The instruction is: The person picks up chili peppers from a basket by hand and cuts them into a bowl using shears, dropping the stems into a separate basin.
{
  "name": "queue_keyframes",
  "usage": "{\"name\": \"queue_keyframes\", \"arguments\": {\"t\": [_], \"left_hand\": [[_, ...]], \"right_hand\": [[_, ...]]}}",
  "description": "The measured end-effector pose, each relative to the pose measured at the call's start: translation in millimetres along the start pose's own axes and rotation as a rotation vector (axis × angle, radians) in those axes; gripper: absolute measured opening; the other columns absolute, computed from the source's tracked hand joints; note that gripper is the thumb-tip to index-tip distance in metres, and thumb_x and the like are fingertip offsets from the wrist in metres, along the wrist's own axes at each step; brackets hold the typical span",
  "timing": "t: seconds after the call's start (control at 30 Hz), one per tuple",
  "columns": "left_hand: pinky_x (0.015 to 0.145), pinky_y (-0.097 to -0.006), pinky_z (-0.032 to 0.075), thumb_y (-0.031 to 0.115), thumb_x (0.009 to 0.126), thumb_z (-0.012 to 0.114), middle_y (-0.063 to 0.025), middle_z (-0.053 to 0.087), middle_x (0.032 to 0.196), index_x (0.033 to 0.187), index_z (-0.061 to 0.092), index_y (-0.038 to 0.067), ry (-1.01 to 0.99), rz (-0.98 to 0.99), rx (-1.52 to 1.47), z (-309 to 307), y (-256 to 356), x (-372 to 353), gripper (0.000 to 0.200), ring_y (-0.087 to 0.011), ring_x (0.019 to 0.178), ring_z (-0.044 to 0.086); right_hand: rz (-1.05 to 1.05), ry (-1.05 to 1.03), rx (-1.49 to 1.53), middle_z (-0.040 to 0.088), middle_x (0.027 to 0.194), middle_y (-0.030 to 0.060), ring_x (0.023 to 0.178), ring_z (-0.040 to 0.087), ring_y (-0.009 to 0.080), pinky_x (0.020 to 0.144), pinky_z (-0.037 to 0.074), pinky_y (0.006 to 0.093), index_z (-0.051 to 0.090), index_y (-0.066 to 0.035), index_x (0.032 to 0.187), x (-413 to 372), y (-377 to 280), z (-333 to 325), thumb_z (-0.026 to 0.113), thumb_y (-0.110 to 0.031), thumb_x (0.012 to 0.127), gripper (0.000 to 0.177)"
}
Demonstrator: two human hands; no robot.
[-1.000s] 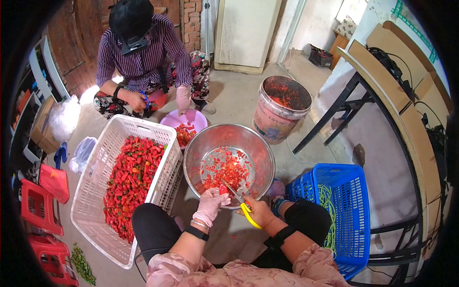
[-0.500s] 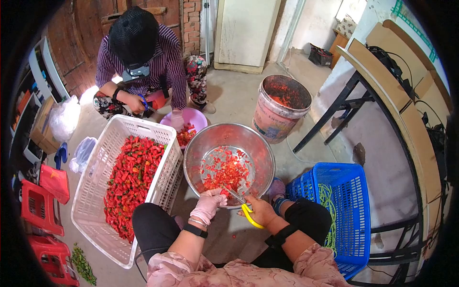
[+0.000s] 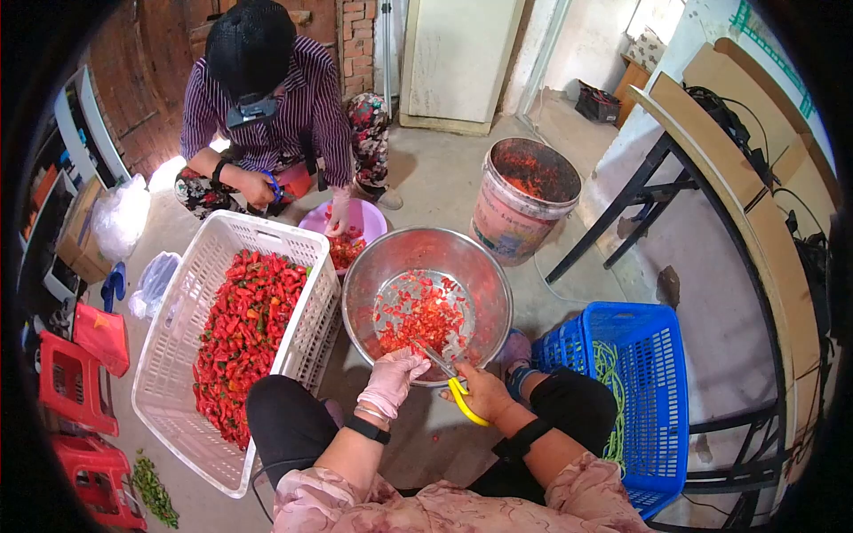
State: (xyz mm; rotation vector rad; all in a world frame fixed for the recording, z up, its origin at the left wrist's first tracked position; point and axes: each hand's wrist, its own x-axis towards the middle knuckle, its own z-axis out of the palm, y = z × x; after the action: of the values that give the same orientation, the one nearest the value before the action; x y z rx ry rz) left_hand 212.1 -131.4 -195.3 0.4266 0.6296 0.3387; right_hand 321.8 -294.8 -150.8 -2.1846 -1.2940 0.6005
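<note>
My left hand (image 3: pixel 389 377), in a pink glove, hovers at the near rim of a large steel bowl (image 3: pixel 480 275) that holds chopped red chili pieces (image 3: pixel 418 315). Whether its curled fingers hold a pepper, I cannot tell. My right hand (image 3: pixel 484 393) grips yellow-handled scissors (image 3: pixel 451 379), whose blades point into the bowl toward the left hand. A white crate (image 3: pixel 178 346) full of whole red chilies (image 3: pixel 240 329) stands left of the bowl, by my left knee.
Across from me a person in a striped shirt (image 3: pixel 275 98) crouches over a pink basin (image 3: pixel 355 222) of cut chili, blue scissors in hand. A stained bucket (image 3: pixel 524 200) stands behind the bowl, a blue basket (image 3: pixel 644 391) on my right, red stools (image 3: pixel 80 382) at left.
My left hand's red pepper piece is gone from view and both hands have shifted slightly lower at the rim. The person opposite has leaned forward over the pink basin.
</note>
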Motion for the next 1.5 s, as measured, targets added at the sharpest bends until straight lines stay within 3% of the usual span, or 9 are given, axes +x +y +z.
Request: {"name": "queue_keyframes", "arguments": {"t": [0.17, 0.37, 0.5, 0.6, 0.67, 0.83, 1.07, 1.33, 1.5], "left_hand": [[0.071, -0.0369, 0.055, -0.004, 0.084, 0.047, -0.0139, 0.056, 0.090, 0.100, 0.046, -0.005, 0.014, -0.041, 0.000, 6, 4, -4, 0.016, -0.0285, 0.080, 0.060], [0.068, -0.0360, 0.055, -0.003, 0.084, 0.049, -0.0136, 0.056, 0.089, 0.100, 0.047, -0.005, 0.030, 0.037, 0.078, -6, -1, 5, 0.017, -0.0266, 0.078, 0.060], [0.065, -0.0341, 0.055, -0.003, 0.082, 0.050, -0.0132, 0.058, 0.085, 0.097, 0.048, -0.005, -0.027, -0.030, 0.148, -8, 2, 2, 0.015, -0.0239, 0.071, 0.061], [0.066, -0.0328, 0.054, -0.001, 0.083, 0.050, -0.0124, 0.060, 0.080, 0.091, 0.051, -0.003, -0.050, -0.118, 0.203, -5, 7, -2, 0.009, -0.0225, 0.069, 0.061], [0.063, -0.0319, 0.054, -0.001, 0.082, 0.051, -0.0121, 0.060, 0.078, 0.092, 0.051, -0.003, -0.040, -0.119, 0.174, -2, 9, -4, 0.010, -0.0219, 0.066, 0.061], [0.059, -0.0304, 0.054, 0.000, 0.082, 0.052, -0.0112, 0.060, 0.078, 0.091, 0.052, -0.002, 0.021, -0.119, 0.161, -5, 7, 0, 0.009, -0.0209, 0.064, 0.060], [0.061, -0.0323, 0.055, -0.001, 0.083, 0.052, -0.0104, 0.059, 0.080, 0.092, 0.052, -0.002, 0.043, 0.004, 0.093, -8, 3, 5, 0.010, -0.0225, 0.069, 0.061], [0.062, -0.0328, 0.055, -0.005, 0.080, 0.053, -0.0110, 0.057, 0.083, 0.093, 0.049, -0.004, 0.078, 0.071, 0.143, 3, 2, -1, 0.014, -0.0232, 0.069, 0.061], [0.050, -0.0251, 0.050, 0.001, 0.080, 0.057, -0.0053, 0.057, 0.071, 0.089, 0.052, 0.000, 0.126, 0.158, 0.355, 14, 3, -10, 0.010, -0.0141, 0.057, 0.057]], "right_hand": [[0.030, -0.033, -0.012, 0.059, 0.076, 0.0199, 0.072, 0.059, 0.0366, 0.066, 0.047, 0.0405, 0.046, -0.005, 0.113, 1, 4, 2, 0.066, -0.042, 0.073, 0.057], [0.062, -0.034, 0.050, 0.058, 0.092, 0.0246, 0.086, 0.057, 0.0383, 0.073, 0.046, 0.0431, 0.048, -0.007, 0.113, 0, 3, -8, 0.063, -0.049, 0.072, 0.061], [-0.074, 0.049, -0.062, 0.057, 0.091, 0.0252, 0.086, 0.057, 0.0386, 0.074, 0.045, 0.0429, 0.048, -0.006, 0.112, -2, 7, -6, 0.063, -0.049, 0.072, 0.060], [-0.068, -0.018, -0.094, 0.057, 0.095, 0.0237, 0.088, 0.058, 0.0360, 0.074, 0.046, 0.0407, 0.047, -0.004, 0.112, -1, 5, -9, 0.065, -0.046, 0.072, 0.061], [0.112, -0.135, -0.076, 0.058, 0.093, 0.0230, 0.086, 0.059, 0.0357, 0.072, 0.046, 0.0408, 0.048, -0.005, 0.112, 1, -2, -13, 0.066, -0.046, 0.072, 0.059], [0.091, -0.109, -0.029, 0.058, 0.089, 0.0221, 0.081, 0.060, 0.0353, 0.068, 0.047, 0.0394, 0.048, -0.006, 0.109, 1, -1, -10, 0.066, -0.044, 0.072, 0.056], [-0.078, -0.028, -0.021, 0.058, 0.088, 0.0221, 0.080, 0.058, 0.0360, 0.070, 0.046, 0.0400, 0.047, -0.002, 0.108, -1, 8, -4, 0.064, -0.038, 0.076, 0.052], [-0.028, -0.048, 0.015, 0.058, 0.083, 0.0215, 0.076, 0.059, 0.0350, 0.068, 0.047, 0.0389, 0.049, -0.003, 0.109, -2, -1, -4, 0.067, -0.039, 0.073, 0.055], [0.010, 0.019, 0.099, 0.059, 0.078, 0.0197, 0.072, 0.061, 0.0325, 0.064, 0.047, 0.0363, 0.051, -0.003, 0.106, -1, 4, 7, 0.069, -0.037, 0.073, 0.050]]}}
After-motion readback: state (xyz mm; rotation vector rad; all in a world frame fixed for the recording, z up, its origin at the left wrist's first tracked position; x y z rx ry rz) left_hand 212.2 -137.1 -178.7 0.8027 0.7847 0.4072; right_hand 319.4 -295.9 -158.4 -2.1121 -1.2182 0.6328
